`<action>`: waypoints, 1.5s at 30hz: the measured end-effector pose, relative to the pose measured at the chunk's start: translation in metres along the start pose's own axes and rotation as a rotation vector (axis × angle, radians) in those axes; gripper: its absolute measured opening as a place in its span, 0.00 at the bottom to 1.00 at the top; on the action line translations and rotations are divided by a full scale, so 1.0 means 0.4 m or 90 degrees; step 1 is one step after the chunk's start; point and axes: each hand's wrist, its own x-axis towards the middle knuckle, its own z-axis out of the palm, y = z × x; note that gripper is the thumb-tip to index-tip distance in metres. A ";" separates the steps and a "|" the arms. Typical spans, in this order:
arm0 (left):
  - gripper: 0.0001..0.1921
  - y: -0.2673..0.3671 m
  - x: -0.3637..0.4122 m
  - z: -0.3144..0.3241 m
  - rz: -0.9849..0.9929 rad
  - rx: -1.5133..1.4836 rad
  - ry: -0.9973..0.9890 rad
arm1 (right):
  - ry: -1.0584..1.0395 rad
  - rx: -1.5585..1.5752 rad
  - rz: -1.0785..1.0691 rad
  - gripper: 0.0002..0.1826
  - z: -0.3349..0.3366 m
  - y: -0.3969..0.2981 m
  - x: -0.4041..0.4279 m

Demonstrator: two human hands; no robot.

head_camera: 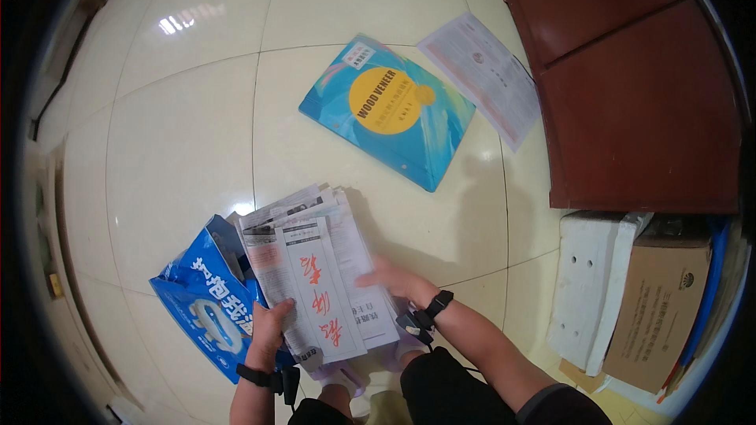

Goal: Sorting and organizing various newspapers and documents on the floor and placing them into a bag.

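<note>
A stack of folded newspapers and printed papers [360, 236] lies at a tilt before me, above my feet. Its top newspaper [319, 301] carries large red writing. With the thumb on top, my left hand [271, 324] grips the stack's lower left edge. My right hand [393, 277], blurred, is at the right edge with its fingers apart; whether it touches the paper I cannot tell. Left of the stack, and partly behind it, stands a blue printed bag [204, 307] with its mouth open. What the bag holds is mostly hidden.
On the tiled floor [183, 177] lie a blue-green wood veneer sample folder [384, 112] and a printed sheet [481, 74]. To the right stand dark red wooden furniture [638, 94], a white foam box [585, 289] and a brown cardboard box [658, 313].
</note>
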 end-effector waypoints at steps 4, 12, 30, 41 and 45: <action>0.23 -0.012 -0.016 -0.006 0.071 0.030 0.067 | 0.009 -0.177 0.007 0.27 0.054 0.001 0.012; 0.27 0.061 -0.088 -0.076 0.106 0.122 0.023 | 0.024 -0.068 0.012 0.21 0.004 -0.016 0.019; 0.28 0.229 -0.239 -0.044 -0.109 -0.156 -0.320 | -0.051 -0.305 0.020 0.17 0.170 -0.003 0.276; 0.25 0.146 -0.307 -0.172 0.038 -0.026 -0.067 | 0.035 -0.093 -0.082 0.20 0.241 0.075 0.302; 0.23 0.168 -0.319 -0.140 0.036 -0.124 -0.295 | 0.003 -0.338 -0.015 0.19 0.284 0.111 0.303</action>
